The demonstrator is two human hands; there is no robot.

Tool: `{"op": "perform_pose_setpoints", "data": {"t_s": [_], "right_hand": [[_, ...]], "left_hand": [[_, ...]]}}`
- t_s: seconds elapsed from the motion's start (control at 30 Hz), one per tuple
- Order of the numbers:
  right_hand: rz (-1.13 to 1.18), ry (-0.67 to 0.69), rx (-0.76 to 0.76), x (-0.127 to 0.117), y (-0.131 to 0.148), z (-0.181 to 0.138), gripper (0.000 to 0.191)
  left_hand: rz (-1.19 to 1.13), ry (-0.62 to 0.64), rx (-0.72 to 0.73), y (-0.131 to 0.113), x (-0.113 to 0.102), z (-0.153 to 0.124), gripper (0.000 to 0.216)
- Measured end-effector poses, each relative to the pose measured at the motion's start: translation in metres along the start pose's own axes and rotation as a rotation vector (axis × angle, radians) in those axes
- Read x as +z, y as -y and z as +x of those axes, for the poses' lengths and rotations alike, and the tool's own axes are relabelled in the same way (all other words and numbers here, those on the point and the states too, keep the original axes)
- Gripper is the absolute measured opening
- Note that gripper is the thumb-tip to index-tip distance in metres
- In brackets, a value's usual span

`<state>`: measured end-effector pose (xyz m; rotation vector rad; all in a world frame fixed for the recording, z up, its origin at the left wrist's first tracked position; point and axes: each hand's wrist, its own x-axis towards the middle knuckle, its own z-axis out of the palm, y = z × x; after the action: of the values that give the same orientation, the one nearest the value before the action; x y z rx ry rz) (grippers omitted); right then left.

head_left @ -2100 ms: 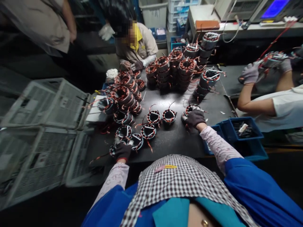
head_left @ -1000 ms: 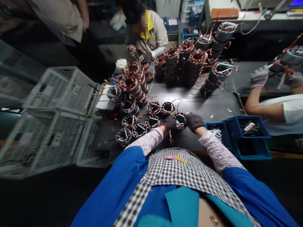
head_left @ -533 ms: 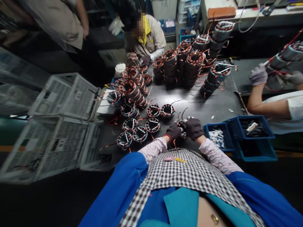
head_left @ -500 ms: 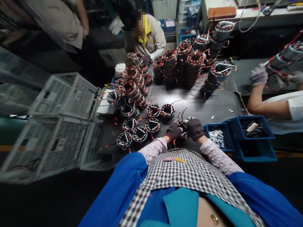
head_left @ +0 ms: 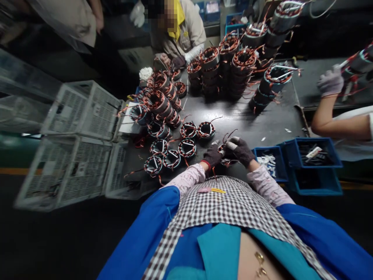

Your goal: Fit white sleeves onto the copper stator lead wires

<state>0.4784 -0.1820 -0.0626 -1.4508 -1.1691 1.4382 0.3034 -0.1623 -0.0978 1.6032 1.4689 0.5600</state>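
A motor stator [head_left: 228, 161], a ring with copper windings, stands on the table close to my apron, between my two hands. My left hand [head_left: 213, 154], in a dark glove with pale fingertips, grips its left side. From the right, my right hand [head_left: 240, 151], gloved alike, bends its fingers closed over the stator's top edge. Thin lead wires rise beyond the fingertips; the gloves cover much of the ring, so the exact finger contact is hidden. Left of my hands, several similar stators [head_left: 187, 148] with white strips inside them stand on the dark table [head_left: 201, 112].
Tall stator stacks [head_left: 244, 74] line the far side. A blue bin [head_left: 269, 163] of white pieces sits right of my hands, beside stacked blue bins [head_left: 313, 153]. Grey crates [head_left: 78, 167] flank the left. Co-workers [head_left: 186, 35] work opposite and at right [head_left: 330, 83].
The camera view has tilted down slightly. My right hand has turned and shifted on the stator, showing more of the ring; my left hand stays at its left side.
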Motion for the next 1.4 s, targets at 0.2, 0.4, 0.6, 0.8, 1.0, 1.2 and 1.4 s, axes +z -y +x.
{"op": "perform_pose_setpoints", "data": {"t_s": [0.2,0.4,0.6,0.8,1.0,1.2,1.4], "right_hand": [[-0.333,-0.186,-0.034,-0.003,-0.021,-0.014,0.03],[-0.442,-0.299,0.058,0.007,-0.017,-0.012,0.023],[-0.485,-0.378,0.038,0.017,-0.02,-0.014,0.019],[-0.362,-0.351,0.072,0.016,-0.026,-0.013,0.02],[-0.388,-0.302,0.056,0.017,-0.022,-0.012,0.02],[-0.457,-0.309,0.013,0.016,-0.024,-0.011,0.022],[-0.41,-0.355,0.023,0.019,-0.023,-0.013,0.018]], "left_hand": [[0.19,0.368,0.386,-0.017,-0.042,-0.028,0.058],[0.391,0.499,0.204,-0.039,-0.021,-0.014,0.079],[0.435,0.355,0.106,-0.031,0.004,-0.012,0.054],[0.525,0.259,0.253,-0.014,-0.039,-0.02,0.05],[0.523,0.084,0.149,-0.022,-0.066,-0.024,0.065],[0.713,0.405,0.166,-0.027,-0.042,-0.033,0.066],[0.656,0.515,0.253,-0.026,-0.054,-0.017,0.045]]}}
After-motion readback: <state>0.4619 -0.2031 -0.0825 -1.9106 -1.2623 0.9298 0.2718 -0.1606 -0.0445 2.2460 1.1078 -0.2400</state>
